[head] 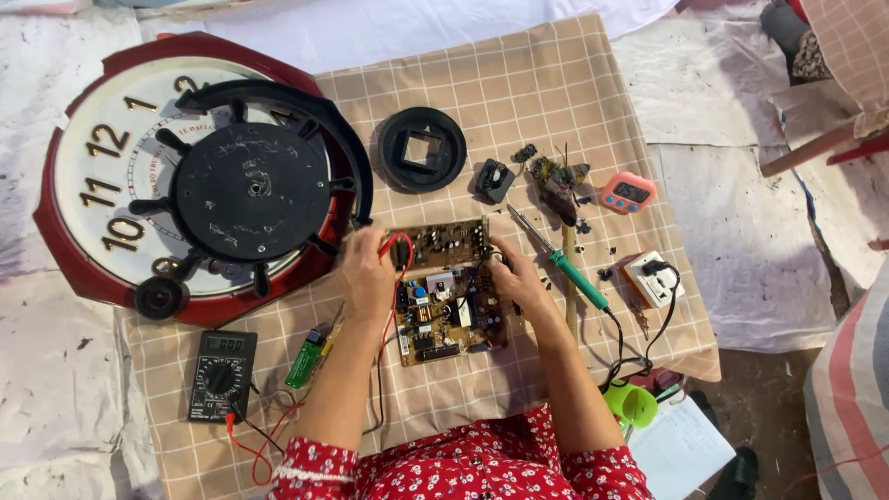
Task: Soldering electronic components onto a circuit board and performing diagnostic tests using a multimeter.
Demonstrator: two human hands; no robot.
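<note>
- Left hand (368, 274): grip pinched on a red probe lead (400, 248), its tip held at the upper left edge of the circuit board (447, 292).
- Right hand (520, 281): fingers curled at the board's right edge, apparently on a black lead; whether that grip is pressed shut on it cannot be told.
- Circuit board: lies bare and component side up on the checked cloth (519, 93), directly in front of the person and between both hands. It is out of any housing, so opening-up appears finished.
- Multimeter (221, 375): near the left forearm, red and black wires running from it toward the hands. Probing appears to be in hand; no reading is legible.
- Soldering iron (565, 264): green handle, lying just right of the board and untouched. Its cable runs to a white socket block (653, 279). Judged: soldering is not under way.
- Loose parts above the board: black round ring (423, 148), small black piece (494, 180), dark scraps. Reassembly appears not yet begun.
- Far left: a red wall clock (83, 185) under a black spoked disc (252, 190), well apart from the hands.
- Also present: pink timer (628, 193), green lighter (304, 361).
</note>
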